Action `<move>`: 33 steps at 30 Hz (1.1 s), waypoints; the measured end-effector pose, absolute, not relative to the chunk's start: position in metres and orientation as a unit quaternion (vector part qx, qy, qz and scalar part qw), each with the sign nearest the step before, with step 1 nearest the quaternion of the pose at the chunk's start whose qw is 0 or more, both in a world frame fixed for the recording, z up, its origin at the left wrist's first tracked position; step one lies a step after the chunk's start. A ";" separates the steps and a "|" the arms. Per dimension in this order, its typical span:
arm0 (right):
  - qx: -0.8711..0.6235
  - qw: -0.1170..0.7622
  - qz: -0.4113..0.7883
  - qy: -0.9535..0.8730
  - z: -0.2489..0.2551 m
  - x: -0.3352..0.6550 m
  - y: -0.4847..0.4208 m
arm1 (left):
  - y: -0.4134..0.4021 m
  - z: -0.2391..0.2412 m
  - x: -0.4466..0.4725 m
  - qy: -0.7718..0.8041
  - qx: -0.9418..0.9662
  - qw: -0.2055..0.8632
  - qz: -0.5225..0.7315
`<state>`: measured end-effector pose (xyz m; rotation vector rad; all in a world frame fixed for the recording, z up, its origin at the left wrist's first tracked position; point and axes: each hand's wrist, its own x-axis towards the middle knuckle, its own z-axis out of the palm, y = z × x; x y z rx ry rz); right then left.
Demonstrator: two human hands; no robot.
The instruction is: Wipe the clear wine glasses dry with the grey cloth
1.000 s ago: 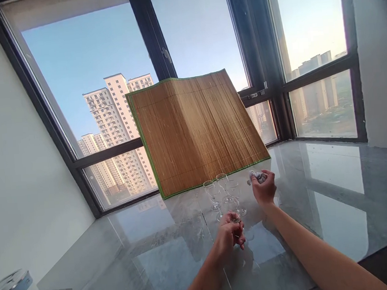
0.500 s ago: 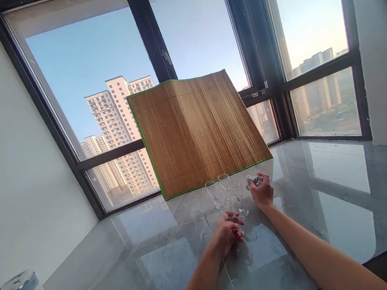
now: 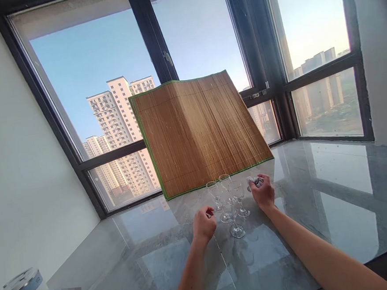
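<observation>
Grey marble bench (image 3: pixel 317 207) by the windows, four stemmed glasses (image 3: pixel 228 200) clustered.
Left hand (image 3: pixel 204 224) loosely curled, empty, beside them; right hand (image 3: pixel 263 192) closed around what looks like a crumpled cloth (image 3: pixel 254 181).

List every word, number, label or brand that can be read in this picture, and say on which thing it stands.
None can be read.
The stemmed glasses, the crumpled cloth in the right hand, the bamboo mat and the marble table bear no lettering.
The round metal thing at the lower left edge shows none; a blurred patch lies below it.
</observation>
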<state>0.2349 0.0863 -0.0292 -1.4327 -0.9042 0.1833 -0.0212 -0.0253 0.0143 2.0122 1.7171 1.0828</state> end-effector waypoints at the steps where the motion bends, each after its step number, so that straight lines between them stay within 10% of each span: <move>1: -0.634 0.658 0.081 -0.398 -0.028 0.234 0.085 | -0.027 0.015 -0.020 0.581 0.713 0.139 0.366; 11: -0.633 0.654 0.089 -0.405 -0.026 0.231 0.083 | -0.037 0.002 -0.003 0.524 0.764 0.257 0.277; 33: -0.621 0.646 0.094 -0.433 -0.021 0.223 0.078 | -0.027 0.006 -0.002 0.475 0.836 0.163 0.219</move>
